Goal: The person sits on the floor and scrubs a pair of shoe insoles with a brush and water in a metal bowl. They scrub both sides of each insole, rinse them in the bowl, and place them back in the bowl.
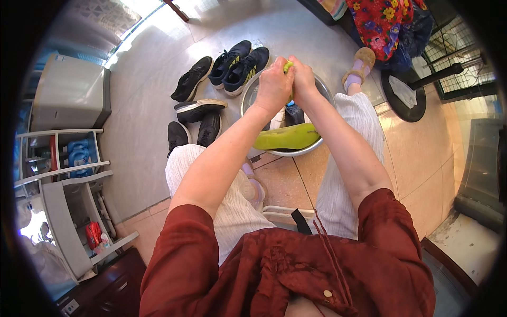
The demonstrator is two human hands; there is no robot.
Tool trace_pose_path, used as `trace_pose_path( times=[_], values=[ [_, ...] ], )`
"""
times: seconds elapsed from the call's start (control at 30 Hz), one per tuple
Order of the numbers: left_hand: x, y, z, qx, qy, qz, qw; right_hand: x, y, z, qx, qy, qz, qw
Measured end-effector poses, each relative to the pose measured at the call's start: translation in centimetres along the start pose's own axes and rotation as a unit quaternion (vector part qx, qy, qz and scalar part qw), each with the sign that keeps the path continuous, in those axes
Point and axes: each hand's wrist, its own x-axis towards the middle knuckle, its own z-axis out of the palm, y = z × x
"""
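Over a round metal basin (299, 151), my left hand (275, 88) and my right hand (304, 78) are pressed close together. Both are closed around a yellow-green cloth (288, 66), of which only a twisted bit shows between the fingers. Down in the basin lies a dark shoe (294, 115) with a light part beside it, partly covered by my wrists. A long, smooth yellow-green object (287, 136) lies along the basin's near side; its kind is unclear.
Left of the basin stand a pair of dark blue sneakers (239, 69) and several black shoes (193, 79). A grey shelf unit (61, 174) holds blue bottles (79, 156). To the right is a round black base (404, 105) with a pole. My knees flank the basin.
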Motion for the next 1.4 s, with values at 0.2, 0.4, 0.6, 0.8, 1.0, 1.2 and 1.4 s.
trace_pose_path(
  times=[0.2, 0.4, 0.6, 0.8, 1.0, 1.2, 1.4],
  values=[
    [0.2, -0.4, -0.5, -0.022, -0.023, -0.063, 0.998, -0.2, -0.9, -0.6, -0.055, -0.017, 0.001, 0.998],
    [2.5, 1.0, -4.2, -0.201, -0.155, -0.292, 0.922, -2.6, -5.1, -1.8, -0.114, -0.111, 0.107, 0.982],
    [2.8, 0.6, -9.2, -0.408, -0.105, -0.309, 0.853, -2.1, -4.0, -4.8, -0.111, -0.133, 0.082, 0.982],
    [0.4, -3.2, -5.9, -0.221, -0.057, -0.291, 0.929, 1.6, -0.4, -9.9, -0.124, -0.132, 0.133, 0.974],
    [-2.2, 0.4, -14.2, -0.468, 0.019, -0.333, 0.818, -2.6, -2.8, -10.0, -0.209, -0.08, 0.126, 0.966],
    [-8.5, -2.2, -36.8, -0.591, 0.243, -0.174, 0.749, -0.7, -3.6, -16.4, -0.148, -0.224, 0.175, 0.947],
    [-13.7, 5.9, -80.3, -0.322, 0.549, 0.052, 0.77, -1.7, -7.0, -13.4, -0.222, -0.091, 0.162, 0.957]
  ],
)
